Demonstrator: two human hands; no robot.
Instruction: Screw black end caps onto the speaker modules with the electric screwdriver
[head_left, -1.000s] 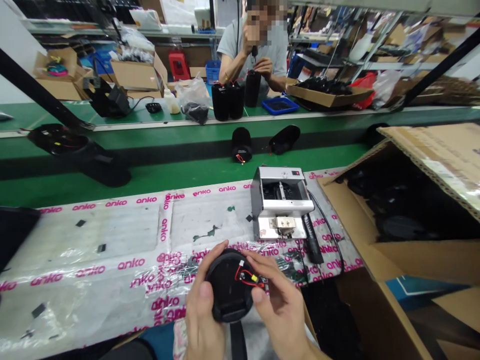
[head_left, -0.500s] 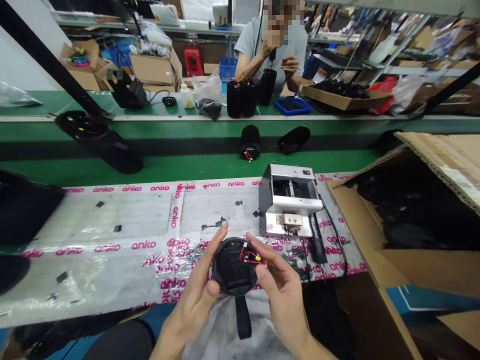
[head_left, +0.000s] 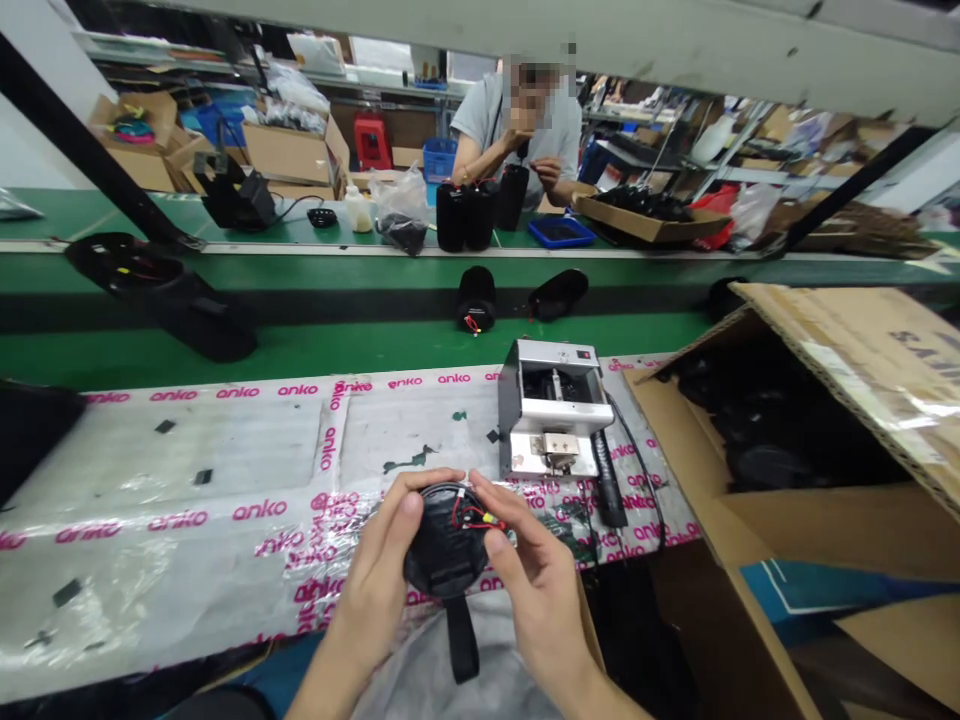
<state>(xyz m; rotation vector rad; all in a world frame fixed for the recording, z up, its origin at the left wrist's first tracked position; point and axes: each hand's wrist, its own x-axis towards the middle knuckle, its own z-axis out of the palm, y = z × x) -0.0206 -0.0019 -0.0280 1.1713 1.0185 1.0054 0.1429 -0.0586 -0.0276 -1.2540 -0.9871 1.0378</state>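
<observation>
Between my two hands is a round black case with a strap hanging from its lower edge. Its open end faces me, and red wires with a yellow connector lie at its upper right. My left hand grips the left rim, thumb on the near edge and fingers over the far side. My right hand holds the right side, with thumb and fingers close to the connector. Beyond my hands stands a silver machine with a black roll inside.
An open cardboard box of black parts stands at right. On the green bench are black cylindrical cases and a larger black case at left. Across the bench, a person handles a black case. A dark post rises at left.
My left thumb and fingers have closed onto the case's rim; before, they were straighter along its side. The view has shifted, so the bench and machine appear farther left.
</observation>
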